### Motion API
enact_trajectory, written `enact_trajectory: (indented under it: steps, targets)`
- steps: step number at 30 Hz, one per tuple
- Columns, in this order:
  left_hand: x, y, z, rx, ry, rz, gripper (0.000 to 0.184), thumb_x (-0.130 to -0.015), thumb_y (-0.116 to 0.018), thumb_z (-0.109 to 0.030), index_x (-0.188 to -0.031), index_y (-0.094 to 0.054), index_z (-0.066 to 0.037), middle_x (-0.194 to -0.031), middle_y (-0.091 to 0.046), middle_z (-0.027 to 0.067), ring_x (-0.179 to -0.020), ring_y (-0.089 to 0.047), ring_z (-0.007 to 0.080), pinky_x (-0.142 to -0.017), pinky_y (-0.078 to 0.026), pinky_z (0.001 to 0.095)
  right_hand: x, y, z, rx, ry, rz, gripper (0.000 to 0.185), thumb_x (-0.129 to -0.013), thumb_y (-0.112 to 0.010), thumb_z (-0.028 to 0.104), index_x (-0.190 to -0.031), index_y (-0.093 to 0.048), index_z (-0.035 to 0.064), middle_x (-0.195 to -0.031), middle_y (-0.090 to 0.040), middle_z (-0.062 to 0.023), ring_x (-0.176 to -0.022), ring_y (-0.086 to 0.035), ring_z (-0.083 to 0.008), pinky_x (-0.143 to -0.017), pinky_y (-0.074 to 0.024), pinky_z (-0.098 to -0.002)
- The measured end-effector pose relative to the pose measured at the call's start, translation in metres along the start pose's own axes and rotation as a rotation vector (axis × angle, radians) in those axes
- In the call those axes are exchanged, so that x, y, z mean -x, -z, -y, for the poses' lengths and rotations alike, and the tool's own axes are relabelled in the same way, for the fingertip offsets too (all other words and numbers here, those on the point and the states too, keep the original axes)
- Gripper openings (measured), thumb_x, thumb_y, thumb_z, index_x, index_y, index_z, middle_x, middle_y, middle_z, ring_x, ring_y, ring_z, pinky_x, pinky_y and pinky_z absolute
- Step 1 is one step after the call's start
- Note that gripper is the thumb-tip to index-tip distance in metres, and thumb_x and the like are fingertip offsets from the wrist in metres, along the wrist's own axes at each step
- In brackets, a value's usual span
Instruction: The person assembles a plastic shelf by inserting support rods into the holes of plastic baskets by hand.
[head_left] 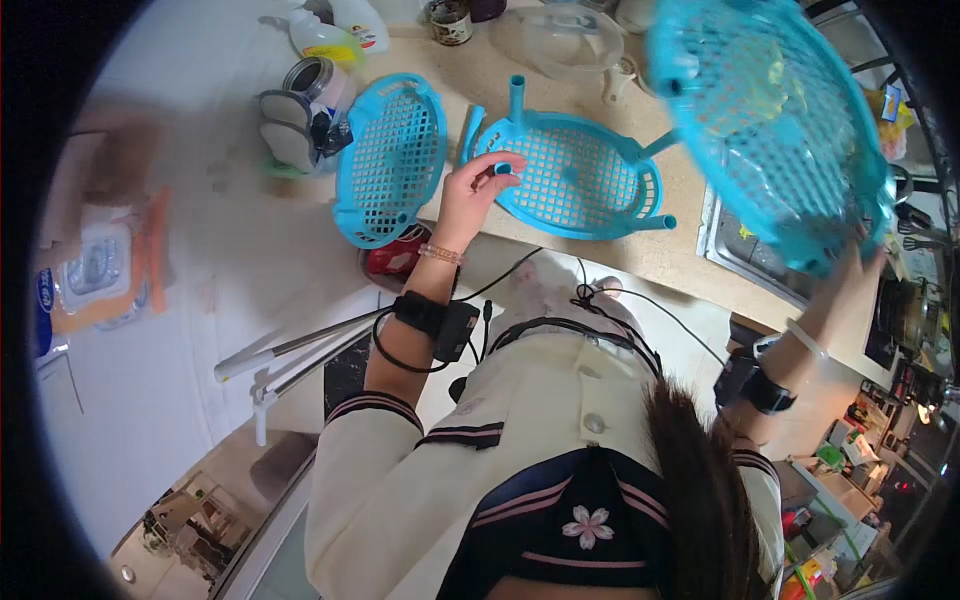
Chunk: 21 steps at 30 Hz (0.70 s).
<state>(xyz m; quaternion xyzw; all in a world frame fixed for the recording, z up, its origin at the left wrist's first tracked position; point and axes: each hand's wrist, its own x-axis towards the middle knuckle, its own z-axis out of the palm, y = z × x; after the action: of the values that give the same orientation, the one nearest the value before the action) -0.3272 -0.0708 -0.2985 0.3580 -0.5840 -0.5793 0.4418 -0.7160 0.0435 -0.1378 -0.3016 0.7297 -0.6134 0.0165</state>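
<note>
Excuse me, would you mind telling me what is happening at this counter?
A person is handling blue mesh racks at the counter. The right hand, blurred, holds a raised rack by its edge, partly over the sink. The left hand grips a short blue post at the left end of a second rack, which lies on the counter. A third rack is farther left.

The place looks like a home kitchen: a steel sink (735,250) is set into the pale tabletop (688,238), dark cooking utensils (914,232) cluster at the far right, and white cleaning bottles (324,40), a dark-filled jar (450,24) and a clear plastic container (575,42) sit toward the top of the view, all ordinary household goods
</note>
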Motion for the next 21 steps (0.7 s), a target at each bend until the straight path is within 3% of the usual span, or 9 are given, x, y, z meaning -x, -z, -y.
enact_trajectory:
  steps: [1, 2, 3, 6, 9, 13, 17, 21]
  targets:
    - [0.001, -0.002, 0.002, 0.027, -0.014, -0.011, 0.023, -0.078, -0.057, 0.005, -0.101, -0.058, 0.003, -0.097, -0.062, 0.0086, -0.088, -0.057, 0.0112, -0.077, -0.047, 0.0226, 0.006, -0.016, -0.001, 0.069, 0.064, 0.133, 0.034, -0.082, -0.056, 0.012, -0.115, -0.049, 0.0056, -0.103, -0.057, -0.0055, -0.086, -0.055, -0.0143, -0.064, -0.0451, -0.0242]
    - [0.001, -0.003, 0.003, 0.051, -0.027, -0.026, 0.023, -0.078, -0.057, 0.005, -0.101, -0.058, 0.003, -0.097, -0.062, 0.0084, -0.087, -0.057, 0.0108, -0.076, -0.047, 0.0229, 0.015, -0.040, 0.005, 0.068, -0.030, 0.228, 0.036, -0.082, -0.056, 0.013, -0.116, -0.050, 0.0055, -0.105, -0.056, -0.0059, -0.088, -0.054, -0.0138, -0.070, -0.0438, -0.0254]
    - [0.004, -0.003, 0.005, 0.072, -0.038, -0.042, 0.023, -0.078, -0.057, 0.005, -0.101, -0.058, 0.003, -0.096, -0.063, 0.0081, -0.086, -0.057, 0.0105, -0.076, -0.047, 0.0231, 0.016, -0.059, -0.007, 0.125, 0.137, 0.319, 0.038, -0.081, -0.057, 0.013, -0.117, -0.051, 0.0053, -0.106, -0.057, -0.0066, -0.089, -0.053, -0.0125, -0.069, -0.0439, -0.0244]
    - [0.008, 0.003, 0.022, -0.064, 0.134, -0.131, 0.022, -0.078, -0.058, 0.004, -0.100, -0.058, 0.002, -0.096, -0.063, 0.0070, -0.086, -0.057, 0.0099, -0.076, -0.047, 0.0237, 0.044, -0.115, -0.008, 0.109, -0.054, 0.522, 0.039, -0.081, -0.056, 0.010, -0.119, -0.050, 0.0035, -0.099, -0.058, -0.0043, -0.084, -0.053, -0.0128, -0.069, -0.0449, -0.0256]
    - [0.014, -0.005, 0.003, 0.121, 0.010, -0.145, 0.020, -0.078, -0.059, 0.004, -0.097, -0.059, 0.001, -0.093, -0.063, 0.0056, -0.085, -0.057, 0.0096, -0.075, -0.047, 0.0240, 0.041, -0.142, -0.048, 0.019, -0.151, 0.648, 0.039, -0.079, -0.052, 0.003, -0.117, -0.050, 0.0025, -0.098, -0.058, -0.0078, -0.083, -0.055, -0.0152, -0.070, -0.0453, -0.0267]
    - [0.017, 0.001, 0.019, 0.113, 0.042, -0.072, 0.020, -0.078, -0.058, 0.004, -0.099, -0.057, 0.002, -0.093, -0.062, 0.0048, -0.087, -0.058, 0.0105, -0.077, -0.047, 0.0255, 0.045, -0.149, -0.049, -0.023, -0.358, 0.679, 0.041, -0.077, -0.050, -0.001, -0.118, -0.048, 0.0020, -0.101, -0.058, -0.0100, -0.086, -0.056, -0.0164, -0.072, -0.0455, -0.0285]
    - [0.014, -0.001, 0.026, 0.361, -0.042, -0.139, 0.024, -0.080, -0.058, 0.002, -0.104, -0.054, 0.006, -0.097, -0.060, 0.0064, -0.091, -0.056, 0.0119, -0.080, -0.047, 0.0259, 0.036, -0.150, -0.059, -0.007, -0.340, 0.689, 0.042, -0.077, -0.049, -0.002, -0.119, -0.047, 0.0017, -0.102, -0.057, -0.0101, -0.087, -0.055, -0.0164, -0.074, -0.0448, -0.0284]
    - [0.014, 0.002, 0.021, 0.336, -0.028, -0.139, 0.031, -0.080, -0.058, 0.003, -0.110, -0.051, 0.007, -0.102, -0.058, 0.0075, -0.094, -0.055, 0.0134, -0.083, -0.047, 0.0262, 0.034, -0.143, -0.059, -0.039, -0.336, 0.681, 0.043, -0.077, -0.050, -0.002, -0.120, -0.047, 0.0009, -0.101, -0.057, -0.0095, -0.087, -0.055, -0.0162, -0.076, -0.0439, -0.0277]
